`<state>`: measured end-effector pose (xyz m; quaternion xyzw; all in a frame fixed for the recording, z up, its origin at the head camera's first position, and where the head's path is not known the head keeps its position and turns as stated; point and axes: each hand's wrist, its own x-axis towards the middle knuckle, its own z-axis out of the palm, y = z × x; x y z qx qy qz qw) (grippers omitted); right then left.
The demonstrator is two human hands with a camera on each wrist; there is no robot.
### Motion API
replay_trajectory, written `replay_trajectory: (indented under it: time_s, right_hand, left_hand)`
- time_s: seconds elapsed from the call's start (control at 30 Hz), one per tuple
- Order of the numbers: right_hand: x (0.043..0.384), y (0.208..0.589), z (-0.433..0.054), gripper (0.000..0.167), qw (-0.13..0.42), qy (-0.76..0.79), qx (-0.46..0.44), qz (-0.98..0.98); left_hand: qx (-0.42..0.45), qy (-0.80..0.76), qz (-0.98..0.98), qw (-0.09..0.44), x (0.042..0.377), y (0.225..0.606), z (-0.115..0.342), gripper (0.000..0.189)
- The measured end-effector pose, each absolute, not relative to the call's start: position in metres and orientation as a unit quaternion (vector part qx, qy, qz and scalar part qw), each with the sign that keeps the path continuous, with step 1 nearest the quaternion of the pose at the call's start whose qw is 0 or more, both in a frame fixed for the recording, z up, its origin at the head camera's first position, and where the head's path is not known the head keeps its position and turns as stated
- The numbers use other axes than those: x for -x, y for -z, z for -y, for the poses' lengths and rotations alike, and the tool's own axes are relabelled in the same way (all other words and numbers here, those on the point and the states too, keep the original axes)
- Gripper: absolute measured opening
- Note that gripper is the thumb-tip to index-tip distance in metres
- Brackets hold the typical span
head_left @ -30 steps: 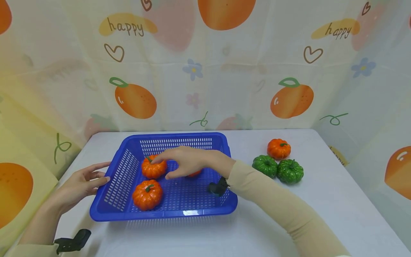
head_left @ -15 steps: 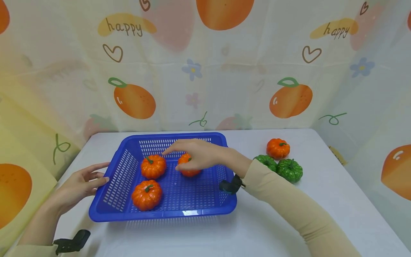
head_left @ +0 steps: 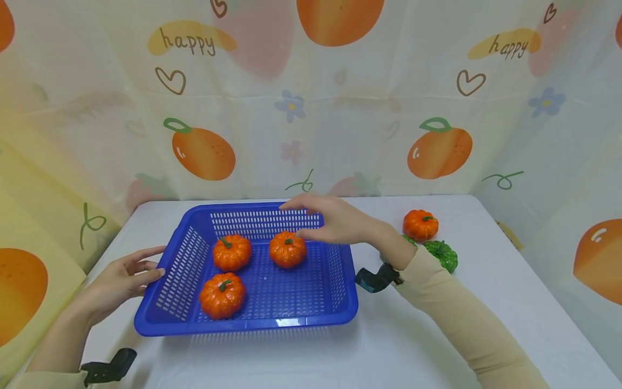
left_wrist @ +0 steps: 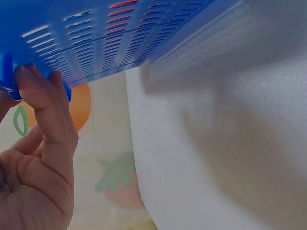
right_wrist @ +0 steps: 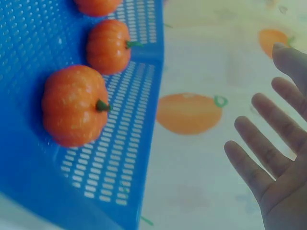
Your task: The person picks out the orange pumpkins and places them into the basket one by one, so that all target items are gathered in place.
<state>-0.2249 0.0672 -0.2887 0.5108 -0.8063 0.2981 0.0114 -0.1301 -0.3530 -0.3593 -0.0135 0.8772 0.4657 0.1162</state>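
Note:
A blue plastic basket point(head_left: 252, 324) with slotted walls holds three small orange pumpkins: one at the back left point(head_left: 232, 252), one at the front left point(head_left: 222, 295) and one near the middle point(head_left: 288, 250). My left hand point(head_left: 121, 275) grips the basket's left rim, thumb on top and fingers beneath, as the left wrist view shows of the fingers point(left_wrist: 53, 112). Over the back right part of the basket hovers my right hand point(head_left: 340, 219), holding nothing. In the right wrist view its fingers point(right_wrist: 261, 148) are spread, apart from the pumpkins.
Right of the basket, on the white table point(head_left: 466, 324), lie another orange pumpkin point(head_left: 420, 225) and a green pumpkin point(head_left: 442, 255). A second green one point(head_left: 409, 238) is mostly hidden behind my right wrist. A fruit-printed curtain point(head_left: 311, 135) hangs behind the table.
My right hand has risen off the middle pumpkin and moved right, towards the basket's right edge. That pumpkin now shows fully. My left hand and the basket stay in place.

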Motion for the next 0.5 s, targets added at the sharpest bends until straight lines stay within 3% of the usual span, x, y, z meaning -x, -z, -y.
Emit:
replay_trajectory:
  time_s: [0.5]
  right_hand:
    - [0.233, 0.289, -0.121, 0.052, 0.042, -0.370, -0.423, 0.826]
  left_hand:
    - [0.016, -0.460, -0.880, 0.115, 0.131, 0.361, 0.353, 0.069]
